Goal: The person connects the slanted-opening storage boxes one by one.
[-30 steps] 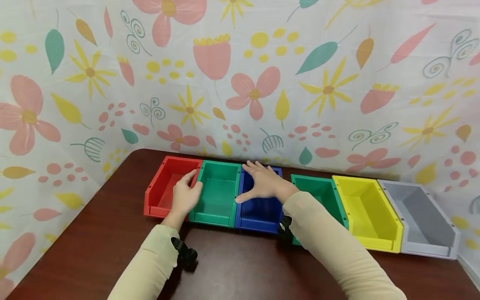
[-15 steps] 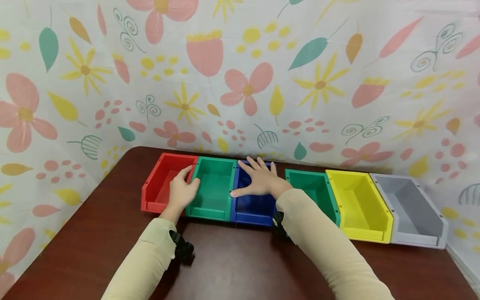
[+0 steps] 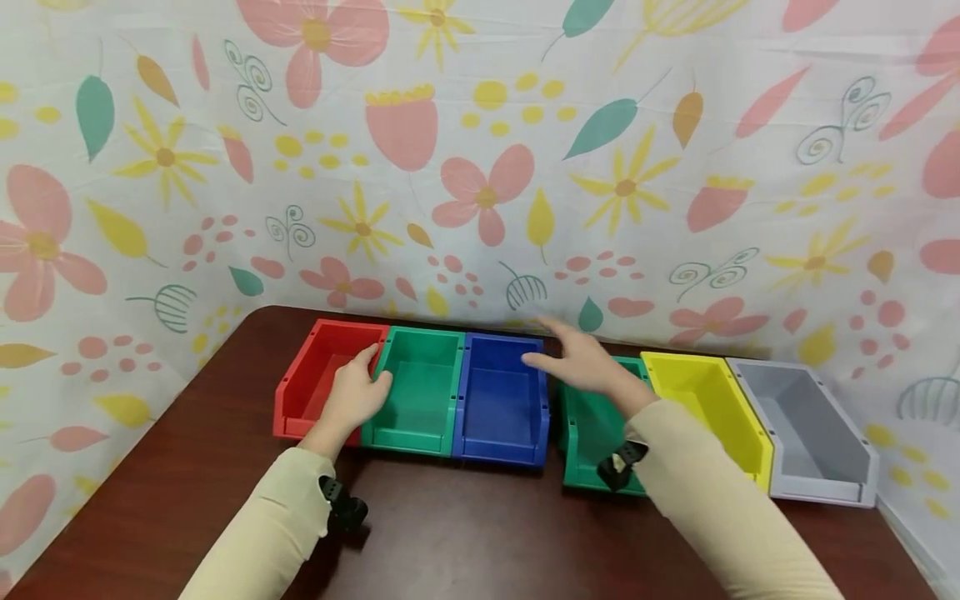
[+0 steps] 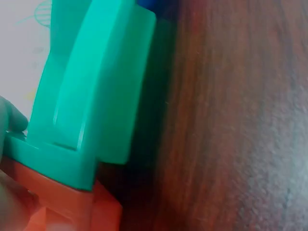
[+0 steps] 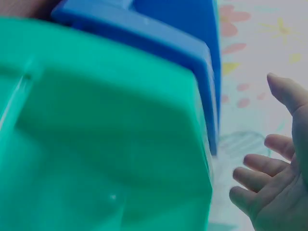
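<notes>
Red (image 3: 306,396), green (image 3: 420,392) and blue (image 3: 498,400) storage bins stand side by side on the dark wooden table. My left hand (image 3: 354,398) grips the adjoining side walls of the red and green bins, thumb on the green side and fingers over the red. In the left wrist view, fingertips (image 4: 14,118) show at the green rim. My right hand (image 3: 585,362), fingers extended and holding nothing, hovers over the back of the second green bin (image 3: 596,425), just right of the blue one. In the right wrist view its fingers (image 5: 262,178) are spread apart.
Further right, a yellow bin (image 3: 693,392) and a grey bin (image 3: 795,417) continue the row. A narrow gap separates the blue bin from the second green one. A flower-patterned cloth (image 3: 480,200) hangs behind the table (image 3: 465,533).
My right hand has left the blue bin and moved right, over the second green bin. The left hand keeps its hold between the red and green bins. The head view shifts slightly.
</notes>
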A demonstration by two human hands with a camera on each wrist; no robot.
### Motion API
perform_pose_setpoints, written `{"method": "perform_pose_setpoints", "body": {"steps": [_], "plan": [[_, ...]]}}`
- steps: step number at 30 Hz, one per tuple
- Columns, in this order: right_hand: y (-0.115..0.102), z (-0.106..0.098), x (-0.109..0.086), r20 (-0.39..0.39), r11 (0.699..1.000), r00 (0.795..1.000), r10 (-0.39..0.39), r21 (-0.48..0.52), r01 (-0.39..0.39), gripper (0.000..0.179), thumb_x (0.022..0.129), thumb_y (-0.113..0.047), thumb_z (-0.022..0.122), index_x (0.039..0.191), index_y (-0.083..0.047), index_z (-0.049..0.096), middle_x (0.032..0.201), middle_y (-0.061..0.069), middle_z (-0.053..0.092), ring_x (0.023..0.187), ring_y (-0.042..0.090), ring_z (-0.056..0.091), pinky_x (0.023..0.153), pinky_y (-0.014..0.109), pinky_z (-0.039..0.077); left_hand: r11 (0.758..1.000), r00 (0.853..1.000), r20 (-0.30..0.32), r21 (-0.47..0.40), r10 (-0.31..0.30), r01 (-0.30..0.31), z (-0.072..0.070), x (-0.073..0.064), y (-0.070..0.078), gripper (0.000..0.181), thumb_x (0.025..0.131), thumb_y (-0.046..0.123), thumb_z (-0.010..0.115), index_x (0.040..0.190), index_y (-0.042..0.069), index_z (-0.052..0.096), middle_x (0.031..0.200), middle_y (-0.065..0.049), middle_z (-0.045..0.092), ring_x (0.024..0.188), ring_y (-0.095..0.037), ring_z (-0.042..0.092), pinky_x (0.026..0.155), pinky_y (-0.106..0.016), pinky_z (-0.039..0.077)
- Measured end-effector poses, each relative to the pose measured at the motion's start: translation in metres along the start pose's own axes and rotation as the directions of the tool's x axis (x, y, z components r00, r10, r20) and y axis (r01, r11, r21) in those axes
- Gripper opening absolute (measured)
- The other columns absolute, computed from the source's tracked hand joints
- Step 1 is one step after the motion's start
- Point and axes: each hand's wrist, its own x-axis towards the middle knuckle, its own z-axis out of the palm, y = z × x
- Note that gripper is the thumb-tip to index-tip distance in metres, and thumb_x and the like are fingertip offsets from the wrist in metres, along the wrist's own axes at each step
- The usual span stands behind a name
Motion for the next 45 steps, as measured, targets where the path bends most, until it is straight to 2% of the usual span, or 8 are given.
{"method": "perform_pose_setpoints", "body": {"steps": [8, 12, 17, 22, 29, 37, 41, 45], "plan": [[0.023, -0.030, -0.039, -0.047, 0.999, 0.998, 0.047, 0.026, -0.046, 0.081, 0.091, -0.053, 0.050, 0.149, -0.003, 0.025, 0.151, 0.022, 0.031, 0.135, 0.041, 0.036, 0.104, 0.054, 0.037, 0.999, 1.000, -0.007, 0.026, -0.023, 0.023, -0.007, 0.001, 0.000, 0.059, 0.092, 0.021, 0.044, 0.147, 0.002, 0.032, 0.051, -0.013, 0.049, 0.039, -0.023, 0.038, 0.045, -0.030, 0.037], [0.033, -0.045, -0.055, -0.053, 0.997, 0.996, 0.065, 0.040, -0.063, 0.075, 0.096, -0.047, 0.046, 0.148, 0.001, 0.025, 0.149, 0.026, 0.030, 0.132, 0.046, 0.037, 0.100, 0.056, 0.039, 0.997, 0.999, -0.046, 0.081, -0.003, 0.006, -0.009, 0.000, 0.005, 0.058, 0.092, 0.020, 0.044, 0.144, -0.002, 0.034, 0.108, -0.027, 0.063, 0.088, -0.037, 0.062, 0.075, -0.045, 0.052], [0.042, -0.057, -0.075, -0.034, 0.984, 0.987, 0.159, 0.088, -0.155, 0.072, 0.097, -0.046, 0.042, 0.147, 0.004, 0.026, 0.143, 0.032, 0.036, 0.123, 0.047, 0.047, 0.094, 0.052, 0.046, 0.967, 0.981, -0.120, 0.222, 0.154, -0.125, 0.003, -0.004, 0.025, 0.054, 0.090, 0.019, 0.052, 0.138, -0.006, 0.044, 0.147, -0.026, 0.036, 0.133, -0.044, 0.036, 0.105, -0.056, 0.035], [0.044, -0.064, -0.096, 0.058, 0.934, 0.960, 0.275, 0.220, -0.281, 0.076, 0.098, -0.047, 0.040, 0.147, 0.007, 0.021, 0.143, 0.035, 0.033, 0.119, 0.044, 0.052, 0.088, 0.043, 0.052, 0.935, 0.957, -0.092, 0.258, 0.276, -0.245, 0.028, -0.008, 0.049, 0.052, 0.090, 0.022, 0.055, 0.135, -0.002, 0.049, 0.147, -0.023, 0.038, 0.135, -0.041, 0.035, 0.108, -0.054, 0.032], [0.044, -0.064, -0.115, 0.161, 0.878, 0.934, 0.319, 0.320, -0.355, 0.075, 0.099, -0.044, 0.040, 0.145, 0.013, 0.022, 0.138, 0.036, 0.041, 0.115, 0.040, 0.058, 0.082, 0.041, 0.055, 0.987, 0.985, 0.068, 0.015, 0.160, -0.162, 0.064, -0.010, 0.065, 0.058, 0.091, 0.024, 0.048, 0.144, 0.002, 0.038, 0.152, -0.018, 0.030, 0.139, -0.035, 0.031, 0.107, -0.052, 0.034], [0.038, -0.061, -0.117, 0.149, 0.855, 0.919, 0.365, 0.337, -0.394, 0.077, 0.097, -0.045, 0.043, 0.142, 0.015, 0.025, 0.131, 0.037, 0.047, 0.106, 0.037, 0.064, 0.079, 0.041, 0.056, 0.989, 0.990, 0.048, -0.079, 0.131, -0.127, 0.075, -0.010, 0.067, 0.060, 0.088, 0.006, 0.045, 0.147, 0.002, 0.032, 0.155, -0.017, 0.024, 0.139, -0.034, 0.031, 0.083, -0.040, 0.041], [0.033, -0.056, -0.112, 0.141, 0.847, 0.926, 0.350, 0.376, -0.377, 0.077, 0.096, -0.046, 0.047, 0.142, 0.013, 0.028, 0.134, 0.035, 0.046, 0.106, 0.034, 0.064, 0.081, 0.040, 0.055, 0.987, 0.991, 0.015, -0.101, 0.131, -0.129, 0.071, -0.010, 0.063, 0.061, 0.087, 0.006, 0.046, 0.146, 0.001, 0.032, 0.154, -0.018, 0.026, 0.124, -0.034, 0.050, 0.067, -0.035, 0.040], [0.028, -0.048, -0.108, 0.098, 0.866, 0.939, 0.331, 0.364, -0.343, 0.075, 0.095, -0.046, 0.049, 0.140, 0.011, 0.034, 0.135, 0.032, 0.047, 0.108, 0.033, 0.063, 0.083, 0.040, 0.055, 0.983, 0.990, 0.012, -0.123, 0.138, -0.136, 0.071, -0.008, 0.057, 0.061, 0.087, 0.009, 0.046, 0.146, 0.002, 0.032, 0.153, -0.016, 0.028, 0.077, -0.031, 0.067, 0.052, -0.032, 0.036]]}}
